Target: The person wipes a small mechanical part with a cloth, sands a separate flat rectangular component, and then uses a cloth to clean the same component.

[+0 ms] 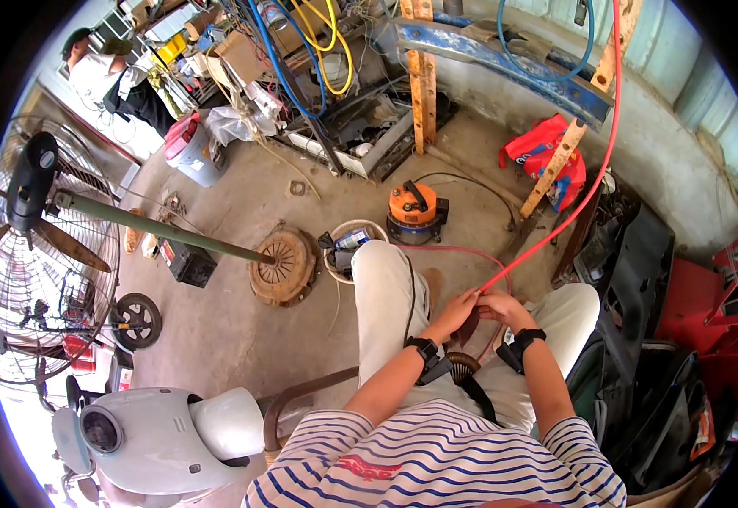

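Note:
A bright red hose point(548, 240) runs down from the upper right to a point between my two hands, in front of my lap. My left hand point(455, 312) is closed on the hose at its lower end. My right hand point(507, 310) meets it there with curled fingers, closed around the same spot. The fingers hide the hose's end and any fitting on it. Just under my hands a dark reddish-brown piece point(468, 328) shows in part; its kind is unclear. Dark bands sit on both wrists.
Beyond my knees stand an orange round machine point(413, 207) and a white bucket point(376, 227). A fan's green pole point(166, 227) rises from a rusty round base point(283, 269). A grey scooter point(153, 432) is at left, black panels point(631, 271) at right. Another person point(119, 80) stands far left.

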`<state>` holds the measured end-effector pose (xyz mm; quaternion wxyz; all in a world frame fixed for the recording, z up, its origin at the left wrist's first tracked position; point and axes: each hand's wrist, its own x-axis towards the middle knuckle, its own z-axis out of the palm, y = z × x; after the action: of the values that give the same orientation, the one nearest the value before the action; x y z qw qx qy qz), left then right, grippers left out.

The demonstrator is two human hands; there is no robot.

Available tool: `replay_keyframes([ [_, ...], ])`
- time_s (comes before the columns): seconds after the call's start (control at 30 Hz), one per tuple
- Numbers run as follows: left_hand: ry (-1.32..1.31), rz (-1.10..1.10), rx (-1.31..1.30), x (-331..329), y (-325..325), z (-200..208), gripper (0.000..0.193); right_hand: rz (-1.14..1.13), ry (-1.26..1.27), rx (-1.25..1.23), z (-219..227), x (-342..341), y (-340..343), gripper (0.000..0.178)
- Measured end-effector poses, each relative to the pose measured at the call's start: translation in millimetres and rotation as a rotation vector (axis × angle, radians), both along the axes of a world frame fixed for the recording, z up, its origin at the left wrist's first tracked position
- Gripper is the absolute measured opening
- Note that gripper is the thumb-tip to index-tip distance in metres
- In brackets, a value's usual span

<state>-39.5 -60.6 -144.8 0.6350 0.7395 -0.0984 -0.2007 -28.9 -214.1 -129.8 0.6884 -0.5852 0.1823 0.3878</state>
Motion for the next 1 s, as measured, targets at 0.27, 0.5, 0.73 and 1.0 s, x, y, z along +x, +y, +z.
replay_keyframes([
  [0.27,0.135,-0.078,0.363,2.5,-1.4,13.5,0.065,-0.093,0.031,0.023,-1.5,4.6,-12.9,0.015],
  [0.5,0.261,-0.127,0.290,4.8,8.5,0.2,0.068,-0.135,0.087,0.083,21.8,4.8,-0.9,0.011],
  [0.73,0.151,-0.114,0.415,-1.1,6.6,16.2,0.057,-0.164,0.103,-0.051,10.7,4.3,-10.0,0.015],
  [1.0,-0.003,-0.159,0.420,1.1,7.1,-18.1,0.042,-0.055,0.003,-0.158,12.5,7.1,-6.6,0.023],
])
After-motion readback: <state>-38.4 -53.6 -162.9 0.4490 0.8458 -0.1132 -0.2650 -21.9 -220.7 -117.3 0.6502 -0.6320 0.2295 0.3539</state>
